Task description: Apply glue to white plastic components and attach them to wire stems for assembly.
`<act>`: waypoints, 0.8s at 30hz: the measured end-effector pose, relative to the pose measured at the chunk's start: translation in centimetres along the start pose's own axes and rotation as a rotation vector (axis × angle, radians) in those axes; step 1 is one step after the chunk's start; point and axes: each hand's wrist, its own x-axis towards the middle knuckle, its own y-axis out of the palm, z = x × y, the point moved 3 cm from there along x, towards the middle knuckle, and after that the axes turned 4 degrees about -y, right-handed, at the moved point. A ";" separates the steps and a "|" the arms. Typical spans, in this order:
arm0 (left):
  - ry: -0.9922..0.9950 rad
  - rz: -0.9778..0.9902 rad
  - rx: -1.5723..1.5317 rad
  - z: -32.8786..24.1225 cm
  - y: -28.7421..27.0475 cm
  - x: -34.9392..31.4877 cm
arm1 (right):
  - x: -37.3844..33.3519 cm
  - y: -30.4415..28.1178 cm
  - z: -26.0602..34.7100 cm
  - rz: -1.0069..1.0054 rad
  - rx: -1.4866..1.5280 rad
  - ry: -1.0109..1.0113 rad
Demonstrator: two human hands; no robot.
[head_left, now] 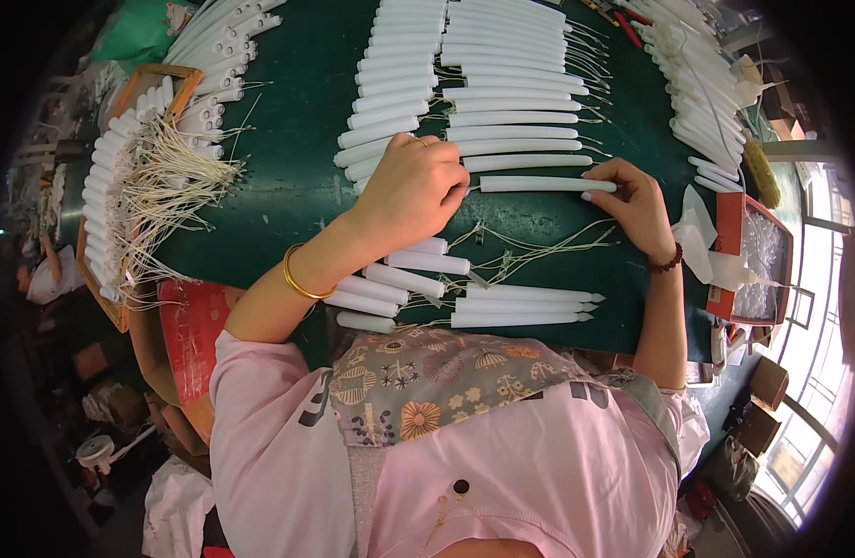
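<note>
My right hand [629,200] pinches the right end of a slim white candle-shaped tube [539,184], which lies level over the green table. At the tube's left end is my left hand [418,181], its fingers closed with the knuckles up. A short bit of thin wire shows between those fingers and the tube, but what they grip is hidden. Beyond both hands, rows of similar white tubes [516,119] lie side by side, thin wires coming from their ends. Closer to me are several short white tubes [381,290] with pale wires, beside candle sticks with flame-shaped tips [525,306].
A wooden tray [111,312] of white tubes and bundled wires [172,172] stands at left. More tubes [697,88] are piled at the far right, near red-handled pliers [627,30]. An orange-red box [730,219] holding clear pieces sits beyond my right wrist.
</note>
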 end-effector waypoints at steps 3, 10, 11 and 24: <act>-0.037 0.005 -0.019 0.1 -0.1 0.1 | 0.0 0.2 -0.2 0.100 -0.103 0.014; 0.033 -0.001 0.023 0.1 0.0 -0.2 | 0.3 0.2 0.6 -0.012 -0.061 -0.016; 0.037 -0.001 0.021 0.1 0.0 -0.2 | 0.3 0.2 0.7 0.009 -0.106 -0.015; -0.004 -0.009 0.076 -0.5 -0.3 0.2 | -0.4 0.0 0.7 0.033 -0.122 -0.054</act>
